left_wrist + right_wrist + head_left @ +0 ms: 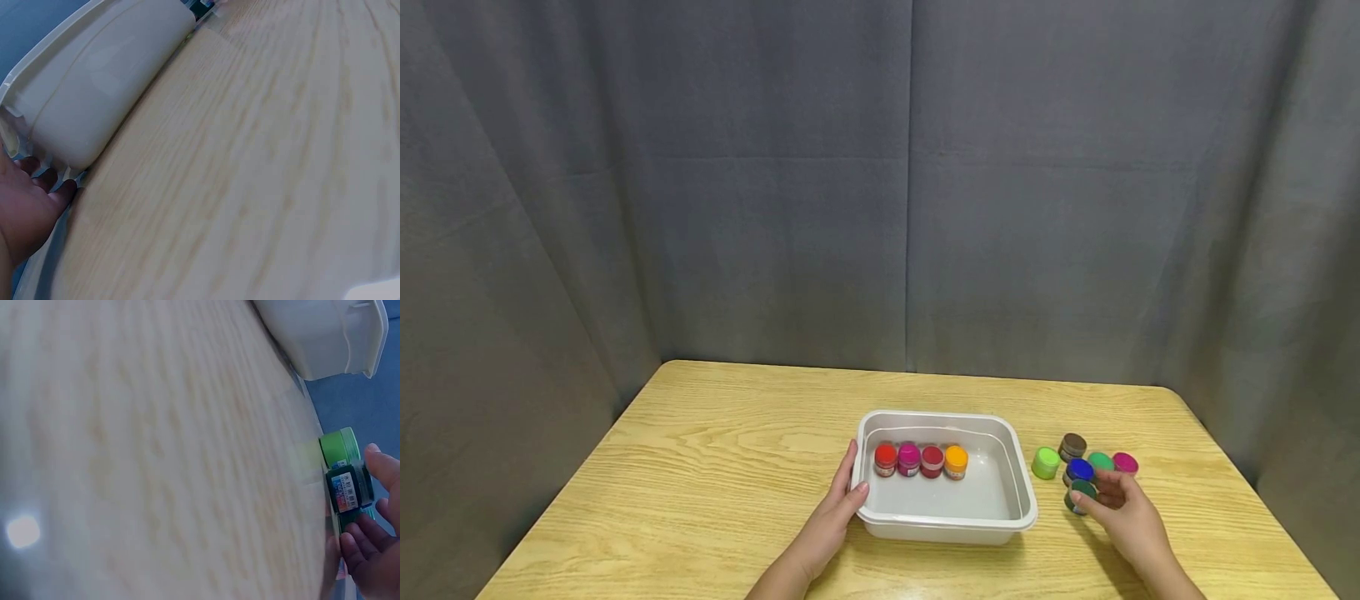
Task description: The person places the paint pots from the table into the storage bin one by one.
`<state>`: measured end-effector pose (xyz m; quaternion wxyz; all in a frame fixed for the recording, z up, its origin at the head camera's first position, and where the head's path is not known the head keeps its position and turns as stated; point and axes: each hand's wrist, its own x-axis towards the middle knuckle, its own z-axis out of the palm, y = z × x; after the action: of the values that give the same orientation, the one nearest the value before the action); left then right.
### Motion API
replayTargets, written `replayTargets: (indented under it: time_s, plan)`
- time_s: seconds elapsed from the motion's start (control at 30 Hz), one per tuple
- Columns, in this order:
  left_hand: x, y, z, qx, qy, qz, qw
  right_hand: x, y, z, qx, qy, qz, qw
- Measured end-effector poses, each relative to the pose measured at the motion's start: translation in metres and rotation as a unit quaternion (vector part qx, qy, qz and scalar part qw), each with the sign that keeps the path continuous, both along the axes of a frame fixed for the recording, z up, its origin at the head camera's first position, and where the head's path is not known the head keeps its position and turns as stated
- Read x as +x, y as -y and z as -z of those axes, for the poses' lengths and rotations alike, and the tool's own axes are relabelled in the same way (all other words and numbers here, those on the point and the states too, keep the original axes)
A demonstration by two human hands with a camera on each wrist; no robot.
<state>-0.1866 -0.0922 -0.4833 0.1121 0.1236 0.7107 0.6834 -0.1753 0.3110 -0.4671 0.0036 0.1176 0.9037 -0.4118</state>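
Note:
My left hand grips the left side of a white plastic tub, thumb over the rim and fingers along the outer wall. Inside the tub, red, magenta, dark red and orange paint jars stand in a row. To the tub's right, my right hand holds a dark green paint jar between thumb and fingers; its printed label shows in the right wrist view. Just behind that jar is a blue paint jar.
Light green, brown, green and pink jars stand close together near my right hand. All rests on a wood-grain table, with grey curtains behind and at both sides.

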Motion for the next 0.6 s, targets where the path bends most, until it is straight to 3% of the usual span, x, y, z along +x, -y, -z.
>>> replayTargets:
  time_s: [0.33, 0.6]
  plan:
    - [0.0000, 0.0000, 0.0001, 0.003, -0.004, 0.000, 1.0000, -0.0003, 0.0025, 0.0042, -0.013, -0.003, 0.020, 0.9997]
    - [-0.0002, 0.0003, 0.0002, 0.004, -0.004, 0.001, 1.0000, 0.0021, 0.0034, 0.0084, 0.011, -0.011, 0.022, 0.9996]
